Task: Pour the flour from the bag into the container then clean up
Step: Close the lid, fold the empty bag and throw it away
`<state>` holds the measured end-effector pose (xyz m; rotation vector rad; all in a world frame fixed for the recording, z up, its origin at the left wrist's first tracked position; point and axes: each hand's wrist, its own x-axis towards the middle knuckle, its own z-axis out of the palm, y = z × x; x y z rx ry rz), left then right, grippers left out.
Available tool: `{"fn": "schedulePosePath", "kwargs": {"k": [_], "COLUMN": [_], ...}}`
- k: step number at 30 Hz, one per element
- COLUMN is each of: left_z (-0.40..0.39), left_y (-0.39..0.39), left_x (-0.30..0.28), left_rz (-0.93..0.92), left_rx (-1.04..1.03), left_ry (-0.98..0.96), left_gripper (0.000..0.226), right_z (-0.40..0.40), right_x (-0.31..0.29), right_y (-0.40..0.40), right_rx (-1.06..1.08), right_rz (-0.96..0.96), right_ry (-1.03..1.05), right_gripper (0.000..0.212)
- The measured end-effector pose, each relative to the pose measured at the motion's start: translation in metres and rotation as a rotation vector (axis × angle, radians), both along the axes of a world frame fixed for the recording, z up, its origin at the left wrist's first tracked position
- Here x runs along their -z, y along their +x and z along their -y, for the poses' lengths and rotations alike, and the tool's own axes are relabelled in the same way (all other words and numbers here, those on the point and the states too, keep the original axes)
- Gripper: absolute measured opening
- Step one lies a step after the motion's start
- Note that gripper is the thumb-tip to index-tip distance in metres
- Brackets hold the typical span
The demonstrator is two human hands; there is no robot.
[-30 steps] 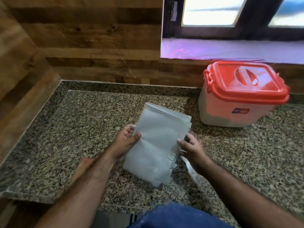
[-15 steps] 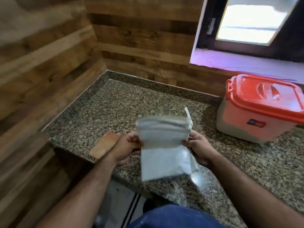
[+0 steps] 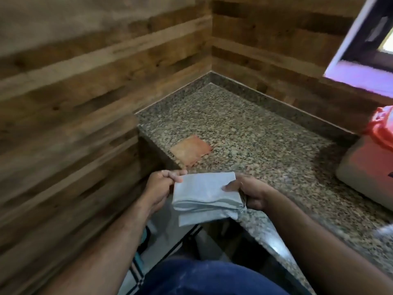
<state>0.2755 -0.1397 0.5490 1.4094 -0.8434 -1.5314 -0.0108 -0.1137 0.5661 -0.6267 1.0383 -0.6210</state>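
Observation:
The flat, empty pale grey flour bag (image 3: pixel 205 193) is folded into a thick rectangle and held just in front of the counter's front edge. My left hand (image 3: pixel 159 188) grips its left end. On the bag's right end my right hand (image 3: pixel 252 193) is closed, thumb on top. The white container (image 3: pixel 365 173) with its red lid (image 3: pixel 382 126) closed stands at the far right, partly cut off by the frame edge.
A speckled granite counter (image 3: pixel 244 133) fills the corner between wooden plank walls (image 3: pixel 74 103). A flat orange-brown rectangular patch (image 3: pixel 191 152) lies near its left front corner. A window sill (image 3: pixel 361 79) is upper right. Floor with striped mat (image 3: pixel 138 262) shows below.
The bag has gone from a long upright sheet to a compact folded rectangle and dropped lower, past the counter edge. My view has swung left, pushing the container to the right edge.

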Motion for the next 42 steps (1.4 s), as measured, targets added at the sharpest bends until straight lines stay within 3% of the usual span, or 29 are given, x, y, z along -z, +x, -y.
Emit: {"fn": "schedulePosePath", "kwargs": {"k": [3,6,9,12,18,23,26,28,34,42], "left_z": [-0.019,-0.028,-0.035,-0.045,-0.09,-0.138,-0.161,-0.172,-0.185,-0.159], "left_y": [0.048,0.102,0.152,0.205,0.321,0.398,0.42,0.429,0.456,0.488], "left_x": [-0.016,-0.039,-0.057,-0.059,-0.011,0.084,0.139,0.166,0.245,0.396], "left_rz": [0.03,0.097,0.36,0.575,0.54,0.407,0.337,0.276,0.126,0.179], "left_rx": [0.027,0.286,0.626,0.687,0.443,0.059,-0.19,-0.326,-0.512,-0.46], "left_ry": [-0.05,-0.031,0.027,0.062,0.134,0.278,0.366,0.416,0.511,0.647], "left_gripper": [0.043,0.037,0.037,0.031,0.028,0.044,0.03,0.022,0.034,0.043], "right_z": [0.01,0.02,0.024,0.026,0.036,0.037,0.028,0.02,0.008,0.001], "right_x": [0.005,0.001,-0.009,-0.012,0.026,0.102,0.159,0.194,0.304,0.496], "right_y": [0.034,0.081,0.147,0.214,0.349,0.442,0.474,0.486,0.509,0.516], "right_rx": [-0.11,-0.246,-0.331,-0.383,-0.489,-0.47,-0.463,-0.465,-0.47,-0.568], "right_rz": [-0.055,-0.171,-0.218,-0.193,-0.354,-0.52,-0.635,-0.76,-0.841,-0.867], "right_ry": [-0.071,-0.208,-0.335,-0.354,-0.362,-0.381,-0.297,-0.236,0.101,0.315], "right_gripper": [0.057,0.06,0.056,0.06,0.063,0.039,0.013,0.008,0.029,0.057]}}
